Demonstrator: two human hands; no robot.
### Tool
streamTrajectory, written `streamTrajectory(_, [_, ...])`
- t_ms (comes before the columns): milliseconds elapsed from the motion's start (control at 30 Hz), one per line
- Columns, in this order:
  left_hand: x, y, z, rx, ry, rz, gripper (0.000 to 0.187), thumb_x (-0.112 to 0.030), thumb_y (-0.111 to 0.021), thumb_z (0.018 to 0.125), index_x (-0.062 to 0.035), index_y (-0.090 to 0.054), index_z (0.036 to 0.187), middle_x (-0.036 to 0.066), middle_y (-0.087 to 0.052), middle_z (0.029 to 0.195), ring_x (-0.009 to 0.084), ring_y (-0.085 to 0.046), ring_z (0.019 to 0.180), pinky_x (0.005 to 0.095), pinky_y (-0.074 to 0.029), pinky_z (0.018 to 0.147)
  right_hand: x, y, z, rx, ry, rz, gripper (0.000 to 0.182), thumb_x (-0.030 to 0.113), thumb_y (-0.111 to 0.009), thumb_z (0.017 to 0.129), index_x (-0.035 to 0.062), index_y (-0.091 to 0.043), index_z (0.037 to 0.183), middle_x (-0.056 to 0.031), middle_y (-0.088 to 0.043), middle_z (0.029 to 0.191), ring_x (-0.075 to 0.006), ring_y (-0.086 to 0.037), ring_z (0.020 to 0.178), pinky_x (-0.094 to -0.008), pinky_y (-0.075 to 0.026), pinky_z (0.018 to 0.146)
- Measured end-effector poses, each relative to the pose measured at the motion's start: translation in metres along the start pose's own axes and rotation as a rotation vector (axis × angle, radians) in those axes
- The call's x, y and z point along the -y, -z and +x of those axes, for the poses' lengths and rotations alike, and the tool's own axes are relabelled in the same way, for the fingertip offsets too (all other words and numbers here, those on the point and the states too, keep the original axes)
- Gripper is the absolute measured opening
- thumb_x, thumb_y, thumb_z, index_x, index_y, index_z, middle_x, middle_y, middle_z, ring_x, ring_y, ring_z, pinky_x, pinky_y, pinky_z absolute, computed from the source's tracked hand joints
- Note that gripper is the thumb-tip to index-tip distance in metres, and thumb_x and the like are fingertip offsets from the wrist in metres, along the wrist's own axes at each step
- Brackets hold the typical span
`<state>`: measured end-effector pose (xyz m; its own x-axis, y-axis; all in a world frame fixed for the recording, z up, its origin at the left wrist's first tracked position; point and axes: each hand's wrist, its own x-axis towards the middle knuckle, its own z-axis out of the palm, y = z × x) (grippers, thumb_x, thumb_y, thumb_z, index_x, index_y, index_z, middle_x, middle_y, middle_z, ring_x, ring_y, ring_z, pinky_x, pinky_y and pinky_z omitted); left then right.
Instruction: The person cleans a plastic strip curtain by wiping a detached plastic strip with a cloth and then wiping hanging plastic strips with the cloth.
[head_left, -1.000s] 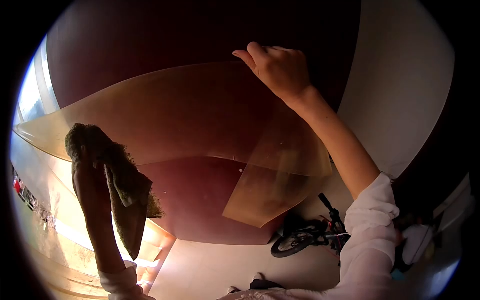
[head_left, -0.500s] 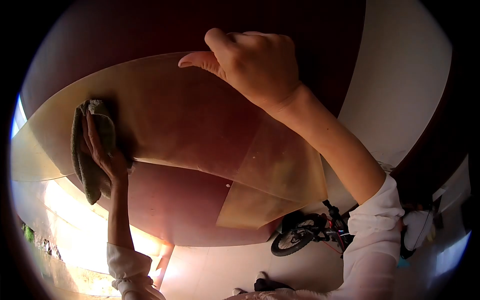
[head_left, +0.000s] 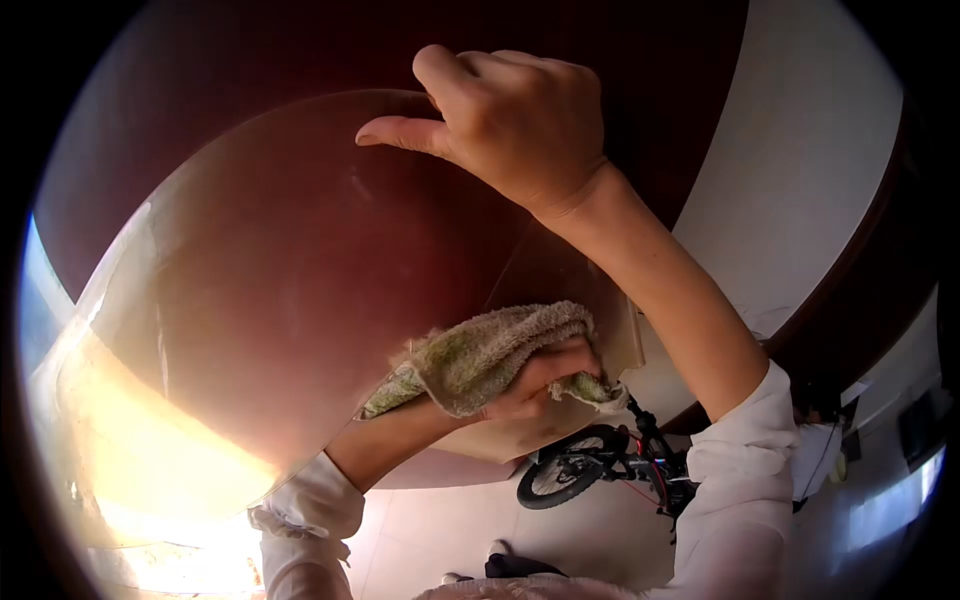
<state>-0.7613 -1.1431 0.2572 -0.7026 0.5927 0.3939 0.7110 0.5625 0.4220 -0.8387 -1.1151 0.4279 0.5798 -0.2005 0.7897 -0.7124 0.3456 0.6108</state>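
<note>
A greenish-grey cloth (head_left: 490, 355) is bunched in my left hand (head_left: 545, 380), whose fingers curl round it near the lower right part of a clear, yellowish plastic sheet (head_left: 270, 250). My left forearm reaches in from the lower left, beside the sheet's near edge. Up at the sheet's far edge, my right hand (head_left: 520, 130) grips it, fingers folded and thumb stretched out to the left over the sheet. The sheet lies partly over a dark red tabletop (head_left: 200, 85) and bulges toward the lower left, where bright light glares on it.
Below the table's near edge a bicycle (head_left: 590, 465) stands on the pale tiled floor (head_left: 430, 530). My shoes (head_left: 498, 548) show at the bottom. A pale surface (head_left: 800, 130) with a dark curved border lies to the right.
My left hand has swept the cloth from the far left to the lower right. The sheet's left part now bulges lower toward me. My right hand keeps its grip almost in place.
</note>
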Motion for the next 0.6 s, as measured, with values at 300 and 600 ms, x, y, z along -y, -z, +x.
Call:
streamTrajectory(300, [-0.023, -0.074, -0.059, -0.248, 0.461, -1.145, 0.030, 0.004, -0.041, 0.074, -0.0004, -0.059, 0.098, 0.012, -0.062, 0.088, 0.0216, -0.059, 0.086, 0.0324, -0.047, 0.077, 0.002, 0.008, 0.005, 0.111, -0.097, 0.047, 0.056, 0.066, -0.061, 0.070, 0.0140, -0.045, 0.056, 0.0035, -0.043, 0.040, -0.0097, -0.046, 0.034, -0.0209, -0.036, 0.033])
streamTrajectory(600, [-0.042, -0.037, -0.093, -1.135, 0.233, -2.149, 0.038, -0.027, -0.039, 0.095, 0.0005, -0.052, 0.118, 0.017, -0.060, 0.110, 0.0293, -0.061, 0.096, 0.0450, -0.051, 0.085, -0.005, 0.021, 0.007, 0.210, -0.144, 0.359, 0.060, 0.063, -0.065, 0.069, 0.0148, -0.036, 0.048, 0.0034, -0.034, 0.037, -0.0098, -0.037, 0.031, -0.0212, -0.029, 0.032])
